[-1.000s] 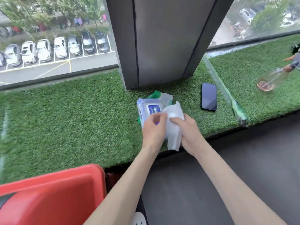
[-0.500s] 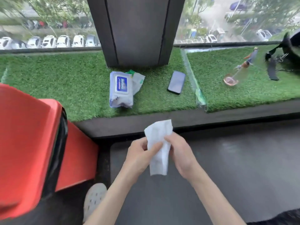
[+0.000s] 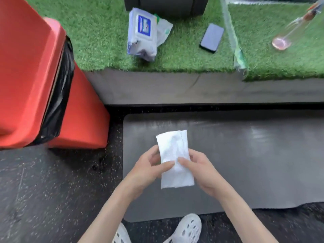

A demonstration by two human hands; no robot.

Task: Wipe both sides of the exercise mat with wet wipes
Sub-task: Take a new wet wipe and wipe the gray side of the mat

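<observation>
Both hands hold one white wet wipe (image 3: 175, 160) upright over the near-left end of the grey exercise mat (image 3: 245, 155), which lies flat on the dark speckled floor (image 3: 52, 190). The left hand (image 3: 149, 169) pinches the wipe's left edge between thumb and fingers, and the right hand (image 3: 201, 171) grips its right side the same way; the sheet looks partly folded, with a doubled layer at the top. It hangs above the mat, not yet pressed to it. The wipes packet (image 3: 142, 34) rests on the artificial grass ledge (image 3: 98, 35) beyond the mat, a phone (image 3: 212, 37) well to its right. A red bin (image 3: 31, 76) with a black liner stands to the left. Judging from this, the task is near its start: a wipe is out and being readied, the upper side shows a sheen I cannot read as wiped or not, and the underside has yet to be turned up
</observation>
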